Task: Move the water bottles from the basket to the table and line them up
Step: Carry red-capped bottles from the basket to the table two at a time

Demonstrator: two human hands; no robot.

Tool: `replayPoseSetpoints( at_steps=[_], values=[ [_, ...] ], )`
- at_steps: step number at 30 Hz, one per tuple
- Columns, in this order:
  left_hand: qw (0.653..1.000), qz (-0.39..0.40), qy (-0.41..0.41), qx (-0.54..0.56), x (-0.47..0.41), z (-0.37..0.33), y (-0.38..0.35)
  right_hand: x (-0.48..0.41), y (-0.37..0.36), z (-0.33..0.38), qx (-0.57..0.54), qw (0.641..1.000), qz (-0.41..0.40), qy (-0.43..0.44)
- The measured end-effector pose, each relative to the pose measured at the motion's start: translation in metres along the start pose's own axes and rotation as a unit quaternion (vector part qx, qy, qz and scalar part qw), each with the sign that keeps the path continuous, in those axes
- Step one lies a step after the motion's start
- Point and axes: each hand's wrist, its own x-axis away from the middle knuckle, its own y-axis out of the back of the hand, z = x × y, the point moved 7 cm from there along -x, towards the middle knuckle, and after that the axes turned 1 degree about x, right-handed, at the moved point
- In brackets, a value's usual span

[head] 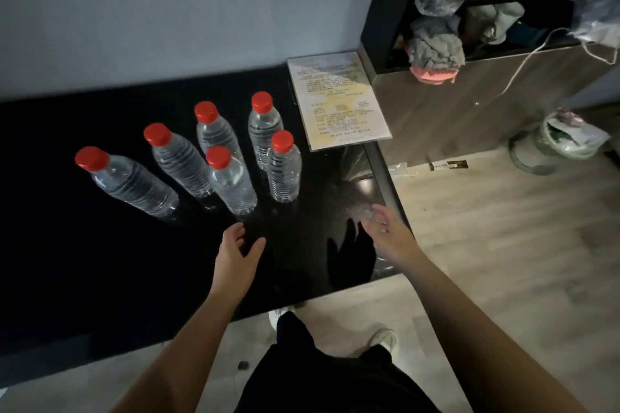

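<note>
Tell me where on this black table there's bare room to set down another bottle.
Widest bare patch: the table left of and in front of the leftmost bottle. A smaller one lies between the right front bottle, the printed sheet and the table's right edge. Crowded around the middle front bottle, where they stand two deep.

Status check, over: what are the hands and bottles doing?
Left hand and right hand open, empty. Six water bottles upright on table, not one line. Nothing blocking.
</note>
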Motion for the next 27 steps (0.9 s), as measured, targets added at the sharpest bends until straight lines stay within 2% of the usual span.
replayPoseSetpoints(
  at_steps=[7,13,19,27],
  values=[
    [0.993,0.071,-0.060,-0.076,0.020,-0.046,-0.089,0.033,0.095,-0.072,-0.069,0.993,-0.094,-0.018],
    [0.988,0.105,-0.094,-0.067,0.072,-0.085,-0.203,0.076,0.209,-0.173,-0.109,0.980,-0.162,-0.041],
    [0.987,0.122,-0.095,-0.052,0.134,-0.102,-0.332,0.124,0.311,-0.280,-0.160,0.950,-0.253,-0.085],
    [0.962,0.179,-0.193,-0.077,0.171,-0.169,-0.434,0.169,0.394,-0.356,-0.238,0.907,-0.328,-0.113]
  ],
)
